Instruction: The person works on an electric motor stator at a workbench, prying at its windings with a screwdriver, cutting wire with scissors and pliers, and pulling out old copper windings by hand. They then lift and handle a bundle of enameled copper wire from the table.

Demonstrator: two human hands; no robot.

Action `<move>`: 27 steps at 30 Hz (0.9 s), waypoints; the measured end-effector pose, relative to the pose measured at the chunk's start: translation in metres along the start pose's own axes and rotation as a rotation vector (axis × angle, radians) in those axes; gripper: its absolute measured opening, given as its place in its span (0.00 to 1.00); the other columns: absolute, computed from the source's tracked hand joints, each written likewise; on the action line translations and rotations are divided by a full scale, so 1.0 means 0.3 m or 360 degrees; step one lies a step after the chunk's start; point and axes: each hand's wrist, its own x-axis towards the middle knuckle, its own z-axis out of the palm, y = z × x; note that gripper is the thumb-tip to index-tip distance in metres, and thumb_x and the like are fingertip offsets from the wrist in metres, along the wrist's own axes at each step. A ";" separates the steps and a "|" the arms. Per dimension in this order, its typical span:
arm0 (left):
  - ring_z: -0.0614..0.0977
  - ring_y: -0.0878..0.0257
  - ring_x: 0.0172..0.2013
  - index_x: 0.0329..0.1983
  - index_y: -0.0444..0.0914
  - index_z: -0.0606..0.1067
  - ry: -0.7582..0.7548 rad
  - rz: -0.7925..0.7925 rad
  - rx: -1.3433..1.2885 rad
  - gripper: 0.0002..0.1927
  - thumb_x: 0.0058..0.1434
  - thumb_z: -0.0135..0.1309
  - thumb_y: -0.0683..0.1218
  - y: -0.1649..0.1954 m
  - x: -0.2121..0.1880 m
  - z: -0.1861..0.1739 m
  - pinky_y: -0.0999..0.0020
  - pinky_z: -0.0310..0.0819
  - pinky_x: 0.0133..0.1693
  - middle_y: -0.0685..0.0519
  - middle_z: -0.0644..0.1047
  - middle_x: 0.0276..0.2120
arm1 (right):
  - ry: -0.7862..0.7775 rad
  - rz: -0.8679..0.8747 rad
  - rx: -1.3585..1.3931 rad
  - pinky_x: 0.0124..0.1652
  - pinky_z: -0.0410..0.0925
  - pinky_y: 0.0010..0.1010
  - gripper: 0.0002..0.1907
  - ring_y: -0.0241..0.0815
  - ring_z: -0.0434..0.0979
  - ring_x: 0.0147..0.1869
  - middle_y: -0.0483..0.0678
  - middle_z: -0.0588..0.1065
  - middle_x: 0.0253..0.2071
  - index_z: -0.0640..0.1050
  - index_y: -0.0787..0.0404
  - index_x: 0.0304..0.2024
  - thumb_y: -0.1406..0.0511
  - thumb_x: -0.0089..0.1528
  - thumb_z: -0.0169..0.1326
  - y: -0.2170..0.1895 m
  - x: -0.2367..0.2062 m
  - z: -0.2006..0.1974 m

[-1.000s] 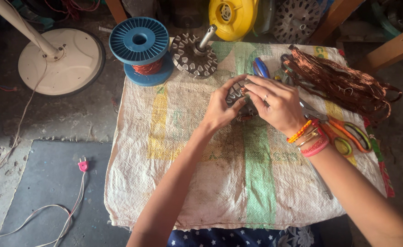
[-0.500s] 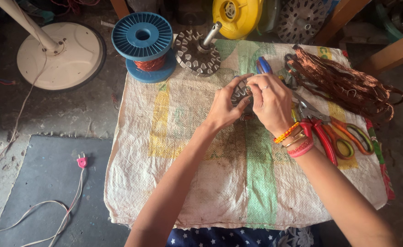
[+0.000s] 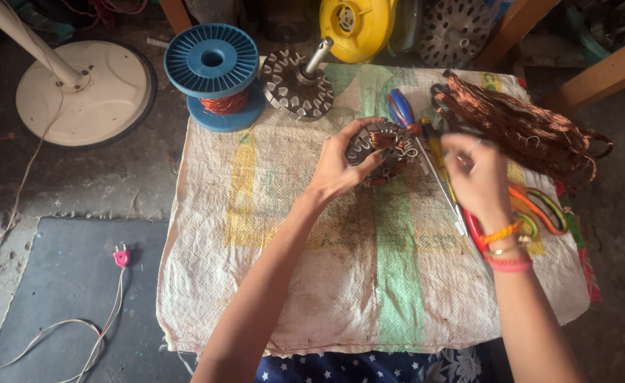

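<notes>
two hands work a stator (image 3: 383, 151): the left hand (image 3: 342, 169) grips it, the right hand (image 3: 477, 172) hovers beside, blurred, grip unclear. winding seems underway; next likely needs wire drawn taut.

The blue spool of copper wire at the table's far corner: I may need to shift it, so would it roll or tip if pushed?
The blue spool stands on its wide flat flange, so it would probably slide rather than roll. Little wire shows on its core, so it is likely fairly light.
</notes>
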 end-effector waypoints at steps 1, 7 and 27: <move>0.88 0.58 0.35 0.65 0.37 0.69 0.0010 -0.0060 0.0026 0.32 0.56 0.60 0.43 0.001 0.002 0.001 0.62 0.85 0.46 0.43 0.85 0.46 | -0.0025 0.0017 -0.0146 0.43 0.74 0.36 0.14 0.46 0.82 0.43 0.52 0.81 0.50 0.82 0.62 0.52 0.71 0.64 0.56 0.015 -0.036 -0.001; 0.89 0.60 0.40 0.63 0.40 0.72 0.0086 -0.0323 -0.0246 0.28 0.56 0.58 0.44 -0.020 0.009 0.000 0.61 0.85 0.45 0.45 0.85 0.46 | 0.0256 -0.0398 -0.0964 0.45 0.73 0.44 0.18 0.56 0.82 0.46 0.58 0.80 0.45 0.81 0.64 0.48 0.66 0.55 0.63 0.040 -0.128 0.063; 0.84 0.58 0.52 0.62 0.46 0.76 -0.0039 -0.0395 -0.0684 0.27 0.58 0.58 0.39 -0.091 0.013 -0.048 0.55 0.73 0.64 0.50 0.84 0.50 | 0.0128 0.0420 0.0589 0.30 0.66 0.32 0.23 0.41 0.73 0.33 0.54 0.80 0.41 0.77 0.65 0.62 0.77 0.65 0.47 0.046 -0.041 -0.007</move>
